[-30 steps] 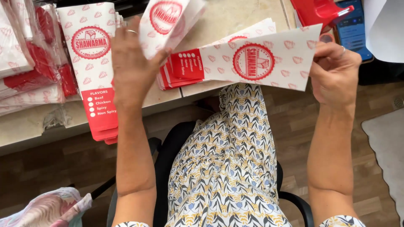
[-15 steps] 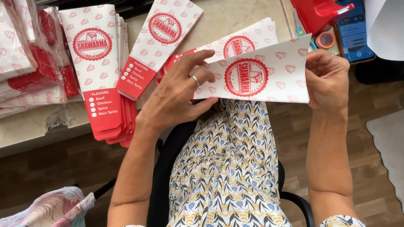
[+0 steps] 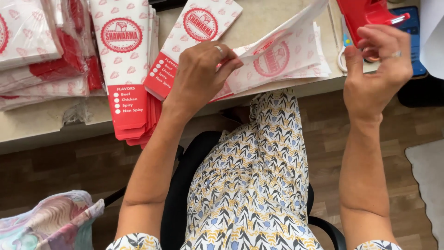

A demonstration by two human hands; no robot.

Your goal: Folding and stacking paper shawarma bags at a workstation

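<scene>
My left hand [image 3: 203,69] pinches the lifted top layer of a white paper sleeve [image 3: 282,55] with a red round emblem. The sleeve lies on a small pile of similar sleeves at the table's front edge. My right hand [image 3: 377,69] is off the sleeve, raised at the right. Its thumb and fingers are spread just under a red tape dispenser [image 3: 365,11], and I see nothing held in them. A single flat sleeve [image 3: 192,44] with a red end lies just left of my left hand.
A tall stack of the same red-ended sleeves [image 3: 127,69] overhangs the beige table's edge [image 3: 51,132]. Wrapped bundles of sleeves [image 3: 32,46] lie at the far left. A dark phone [image 3: 414,34] sits behind the dispenser. Below are a black chair [image 3: 178,194], a wooden floor and a patterned bag [image 3: 51,224].
My right hand let go of the sleeve and moved up to the red dispenser. My left hand shifted onto the sleeve's edge and lifted its top layer.
</scene>
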